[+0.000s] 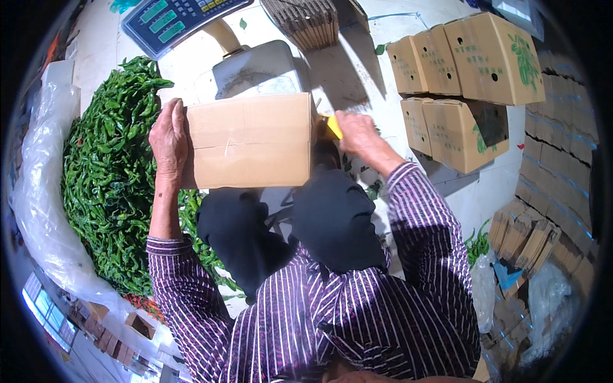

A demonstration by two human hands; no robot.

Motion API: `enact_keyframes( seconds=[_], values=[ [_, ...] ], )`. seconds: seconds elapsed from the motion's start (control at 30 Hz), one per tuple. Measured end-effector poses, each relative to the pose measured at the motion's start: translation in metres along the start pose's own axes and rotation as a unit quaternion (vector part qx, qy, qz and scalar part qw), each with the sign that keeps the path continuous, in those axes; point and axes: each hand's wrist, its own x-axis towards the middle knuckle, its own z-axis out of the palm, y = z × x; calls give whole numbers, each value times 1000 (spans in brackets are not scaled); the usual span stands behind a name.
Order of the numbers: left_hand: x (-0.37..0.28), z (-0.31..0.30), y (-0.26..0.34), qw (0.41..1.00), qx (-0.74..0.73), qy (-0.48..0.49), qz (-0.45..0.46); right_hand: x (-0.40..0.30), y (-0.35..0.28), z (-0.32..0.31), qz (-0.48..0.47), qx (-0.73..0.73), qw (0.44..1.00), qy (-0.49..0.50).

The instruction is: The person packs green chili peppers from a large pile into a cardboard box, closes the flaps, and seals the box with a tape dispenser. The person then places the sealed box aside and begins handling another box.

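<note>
A plain cardboard box (249,165) lies across in front of me, above my knees, with a closed flap seam running along its upward face. My left hand (168,136) presses and grips its left end, thumb along the upper edge. At the box's right end, my right hand (358,133) is closed around a yellow-edged tool (334,127), which looks like a tape dispenser; most of it is hidden by the hand and the box. A strip of clear tape seems to glint on the box face, but I cannot tell its extent.
Green chili peppers (110,191) are heaped on the left, bordered by rolled clear plastic sheeting (52,210). Ahead stand a digital scale (165,24) and flat cardboard (306,24). Closed printed boxes (493,62) sit at right, near stacked flattened cartons (558,158).
</note>
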Motion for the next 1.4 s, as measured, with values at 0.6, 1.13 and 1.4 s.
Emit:
enact_keyframes(
  seconds=[0.6, 1.13, 1.4],
  values=[
    [1, 27, 86, 961, 156, -21, 228, 18, -89, -52, -112, 445, 831, 313],
    [-11, -4, 17, 996, 47, -6, -71, 27, -95, -31, -106, 691, 667, 257],
    [-8, -25, -30, 988, 26, 17, -148, 103, -85, 66, 70, 651, 712, 253]
  ],
)
